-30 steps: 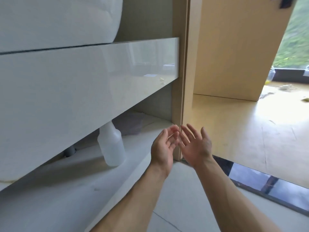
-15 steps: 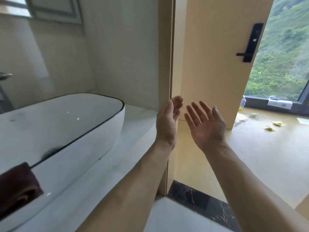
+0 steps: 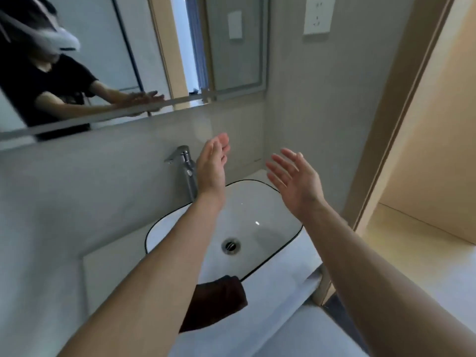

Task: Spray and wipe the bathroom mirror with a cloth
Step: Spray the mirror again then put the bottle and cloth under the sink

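Landmark for all positions: basin (image 3: 268, 202), white with a thin dark rim, set on the table (image 3: 108, 274).

- Left hand (image 3: 211, 166): raised above the far rim of the basin, just right of the tap, fingers extended and together, palm turned inward. Holds nothing.
- Right hand (image 3: 296, 181): raised above the right rim of the basin, fingers spread, palm facing the left one. Holds nothing. Both sit well apart from each other and touch no object; judged a ready posture ahead of picking up tools.
- Cloth (image 3: 219, 300): dark brown, draped over the near rim of the basin, partly hidden behind the left forearm. Likely parked there for easy reach and to keep it off the wet bowl.
- Mirror (image 3: 108, 60): on the wall above and behind the basin, its lower edge well above the tap; reflects the person's arms. No spray or wipe marks can be made out.
- Tap (image 3: 186, 171): chrome, upright at the back rim of the basin.
- Drain (image 3: 231, 245): centre of the bowl, bowl looks dry.
- Wall socket (image 3: 317, 15): high on the wall right of the mirror.
- Spray bottle: not in view.

Status, judged: task not begun; cloth still to be collected.
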`<state>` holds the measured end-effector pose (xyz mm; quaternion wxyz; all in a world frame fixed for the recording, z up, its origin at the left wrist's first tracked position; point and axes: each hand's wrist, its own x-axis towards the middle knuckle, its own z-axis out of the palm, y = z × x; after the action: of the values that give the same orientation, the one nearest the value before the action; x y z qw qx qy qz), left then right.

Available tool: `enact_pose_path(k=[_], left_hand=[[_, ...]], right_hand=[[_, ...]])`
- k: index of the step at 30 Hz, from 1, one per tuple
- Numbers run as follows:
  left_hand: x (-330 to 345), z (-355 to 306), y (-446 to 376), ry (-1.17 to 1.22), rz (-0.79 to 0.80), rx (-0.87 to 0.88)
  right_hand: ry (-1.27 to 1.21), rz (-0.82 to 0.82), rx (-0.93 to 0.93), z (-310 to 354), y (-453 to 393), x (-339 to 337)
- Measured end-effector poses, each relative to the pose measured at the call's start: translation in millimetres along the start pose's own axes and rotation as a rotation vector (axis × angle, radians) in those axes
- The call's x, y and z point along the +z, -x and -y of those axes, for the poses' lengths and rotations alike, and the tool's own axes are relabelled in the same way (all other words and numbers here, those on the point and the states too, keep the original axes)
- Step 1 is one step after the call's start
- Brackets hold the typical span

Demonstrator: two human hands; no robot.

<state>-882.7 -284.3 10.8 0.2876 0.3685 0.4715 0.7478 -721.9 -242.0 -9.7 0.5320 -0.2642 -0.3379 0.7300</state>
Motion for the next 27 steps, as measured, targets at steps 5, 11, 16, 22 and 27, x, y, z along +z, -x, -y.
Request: enact_pose_path(k=[5,11,16,22,27], left_hand=[[-108.0,-10.1,14.6,-0.182,-0.157,-0.072],[-191.2,15.7,62.5,-0.649,-0.058,-0.177],[-208.0,59.0,87.4,-1.497,0.48,-0.286],[-197.7,86.5,86.7,-1.942,0.752,-0.456],[-184.6,88.6,79.6,-1.978,0.795,-0.545]], right_hand=[[0.136,0.105,0.207,-74.7,14.2,48.2],[0.667,0.168,0.36,-147.9,41.4,46.5],[1.566,0.504,0.429,-185.9,43.8,9.6],[1.777,0.645,0.407,-189.7,51.9,-4.5],[1.793,0.68,0.374,-188.6,51.2,-5.8]])
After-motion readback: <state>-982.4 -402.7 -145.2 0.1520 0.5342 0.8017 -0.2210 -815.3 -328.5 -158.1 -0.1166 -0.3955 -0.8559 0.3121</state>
